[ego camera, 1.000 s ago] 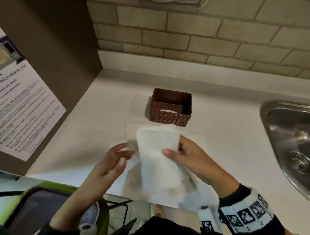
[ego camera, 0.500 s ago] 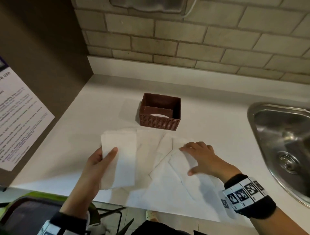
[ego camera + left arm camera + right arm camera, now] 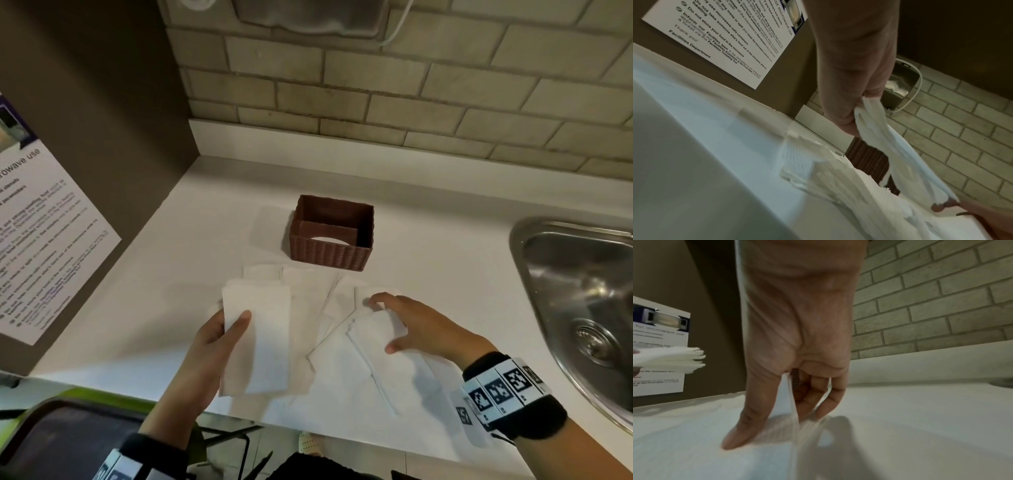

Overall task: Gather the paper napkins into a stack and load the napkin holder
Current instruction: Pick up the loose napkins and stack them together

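A brown woven napkin holder (image 3: pixel 330 234) stands on the white counter (image 3: pixel 438 260), with white showing through its base. Several white paper napkins (image 3: pixel 310 308) lie spread in front of it. My left hand (image 3: pixel 219 337) grips a small stack of napkins (image 3: pixel 257 337), thumb on top, just above the counter; the left wrist view shows that stack (image 3: pixel 898 146) pinched at its edge. My right hand (image 3: pixel 407 325) pinches the edge of a loose napkin (image 3: pixel 371 337) lying on the counter, its edge (image 3: pixel 793 404) raised between thumb and fingers.
A steel sink (image 3: pixel 582 301) is set into the counter at the right. A brick wall (image 3: pixel 411 85) runs behind. A brown side panel with a printed notice (image 3: pixel 44 240) bounds the left. A green-rimmed bin (image 3: pixel 65 431) sits below the counter's front edge.
Both hands held one napkin a second ago. The left hand then carried the stack left, and the right hand went down onto a loose napkin and now lifts its edge.
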The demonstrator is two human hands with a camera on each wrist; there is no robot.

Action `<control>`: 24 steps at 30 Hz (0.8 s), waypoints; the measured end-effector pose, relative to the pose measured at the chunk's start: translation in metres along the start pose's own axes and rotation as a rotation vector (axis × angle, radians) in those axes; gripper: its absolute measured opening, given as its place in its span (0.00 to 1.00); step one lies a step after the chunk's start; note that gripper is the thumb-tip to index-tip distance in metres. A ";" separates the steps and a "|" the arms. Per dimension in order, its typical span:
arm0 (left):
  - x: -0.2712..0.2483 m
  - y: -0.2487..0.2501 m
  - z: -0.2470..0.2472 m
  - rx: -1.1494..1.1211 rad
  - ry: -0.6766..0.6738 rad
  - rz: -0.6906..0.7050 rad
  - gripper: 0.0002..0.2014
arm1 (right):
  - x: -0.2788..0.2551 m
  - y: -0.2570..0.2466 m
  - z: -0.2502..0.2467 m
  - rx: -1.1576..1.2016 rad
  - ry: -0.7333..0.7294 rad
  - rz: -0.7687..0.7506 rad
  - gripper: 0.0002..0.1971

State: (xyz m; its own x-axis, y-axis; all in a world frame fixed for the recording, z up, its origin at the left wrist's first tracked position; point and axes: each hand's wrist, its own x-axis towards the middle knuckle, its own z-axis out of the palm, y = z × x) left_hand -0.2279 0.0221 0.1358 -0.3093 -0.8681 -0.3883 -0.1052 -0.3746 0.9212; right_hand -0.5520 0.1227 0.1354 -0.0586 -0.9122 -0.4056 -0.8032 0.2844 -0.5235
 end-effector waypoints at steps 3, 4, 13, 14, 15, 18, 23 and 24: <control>0.002 0.000 0.000 0.000 0.000 0.017 0.09 | 0.004 -0.006 0.002 -0.264 -0.015 -0.043 0.42; 0.004 0.000 0.000 0.003 -0.005 0.020 0.09 | 0.007 -0.009 0.002 -0.349 -0.029 -0.056 0.42; 0.008 -0.001 0.008 0.053 -0.054 0.002 0.09 | 0.021 -0.031 -0.005 -0.568 -0.139 -0.157 0.18; 0.009 -0.002 0.007 0.047 -0.051 -0.001 0.09 | 0.018 -0.029 -0.004 -0.530 -0.147 -0.134 0.16; 0.009 -0.001 0.006 0.040 -0.053 -0.006 0.09 | 0.014 -0.028 -0.006 -0.459 -0.158 -0.096 0.16; 0.011 -0.002 0.005 0.037 -0.084 -0.031 0.11 | -0.006 -0.030 -0.020 -0.162 -0.186 -0.015 0.18; 0.015 0.004 0.017 0.080 -0.208 -0.064 0.13 | -0.037 -0.071 -0.060 0.288 -0.193 -0.144 0.12; 0.015 0.007 0.022 0.086 -0.230 -0.072 0.13 | -0.038 -0.082 -0.062 0.400 -0.190 -0.169 0.14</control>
State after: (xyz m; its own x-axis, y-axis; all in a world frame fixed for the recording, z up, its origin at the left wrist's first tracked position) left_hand -0.2539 0.0139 0.1366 -0.5039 -0.7395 -0.4464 -0.2119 -0.3952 0.8938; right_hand -0.5212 0.1163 0.2402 0.1928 -0.8961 -0.3998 -0.4983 0.2617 -0.8266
